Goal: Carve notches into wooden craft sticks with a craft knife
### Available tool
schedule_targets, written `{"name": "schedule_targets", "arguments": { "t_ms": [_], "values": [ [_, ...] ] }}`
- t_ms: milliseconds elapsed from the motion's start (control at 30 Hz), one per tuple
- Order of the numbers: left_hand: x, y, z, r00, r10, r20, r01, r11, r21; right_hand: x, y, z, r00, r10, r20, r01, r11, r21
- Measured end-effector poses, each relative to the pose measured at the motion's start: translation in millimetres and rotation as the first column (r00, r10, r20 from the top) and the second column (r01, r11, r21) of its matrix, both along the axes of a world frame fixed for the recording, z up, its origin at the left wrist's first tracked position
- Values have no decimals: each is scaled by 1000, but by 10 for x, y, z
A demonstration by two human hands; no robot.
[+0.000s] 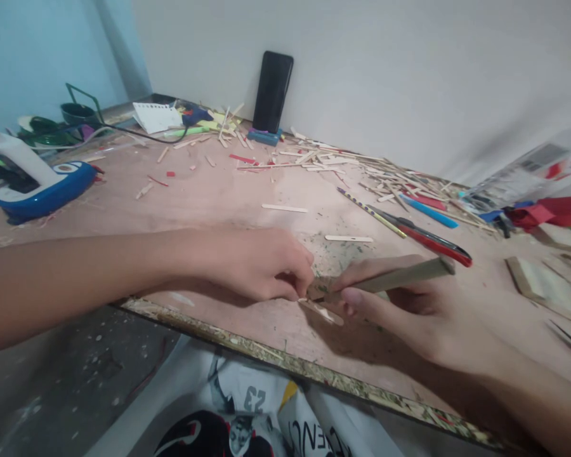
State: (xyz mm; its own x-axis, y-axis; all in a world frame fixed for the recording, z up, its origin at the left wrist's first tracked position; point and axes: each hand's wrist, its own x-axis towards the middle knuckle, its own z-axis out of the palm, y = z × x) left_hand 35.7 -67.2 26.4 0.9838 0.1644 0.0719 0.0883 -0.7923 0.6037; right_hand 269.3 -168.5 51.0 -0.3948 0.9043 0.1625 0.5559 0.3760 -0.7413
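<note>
The left hand (278,265) pinches a small wooden stick (321,312) low in the middle. The right hand (404,304) grips a tool with a thick handle (400,275).

Room beyond left hand (273,263); phone (273,92), stick pile (326,157) block rear.

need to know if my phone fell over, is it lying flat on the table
No, the phone stands upright in a blue holder, leaning back near the wall.
</note>
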Motion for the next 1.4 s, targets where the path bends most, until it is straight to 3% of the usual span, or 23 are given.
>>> {"name": "schedule_targets", "arguments": {
  "t_ms": [800, 1000, 1200, 1400],
  "values": [
    [4, 18, -18, 1000, -21, -6, 20, 1000, -20, -94, -66, 51, 998, 43, 53, -39, 996, -80],
    [4, 29, -38, 1000, -14, 19, 14, 1000, -28, -53, -23, -30, 998, -32, -60, 19, 978, -208],
    [0, 11, -13, 1000, -13, 21, 14, 998, -54, 40, 113, -89, 982, -20, -185, -51, 928, -369],
    [-4, -21, 28, 999, 36, 0, -36, 996, -78, 49, 136, -31, 973, -51, -223, -20, 953, -301]
  ]
}}
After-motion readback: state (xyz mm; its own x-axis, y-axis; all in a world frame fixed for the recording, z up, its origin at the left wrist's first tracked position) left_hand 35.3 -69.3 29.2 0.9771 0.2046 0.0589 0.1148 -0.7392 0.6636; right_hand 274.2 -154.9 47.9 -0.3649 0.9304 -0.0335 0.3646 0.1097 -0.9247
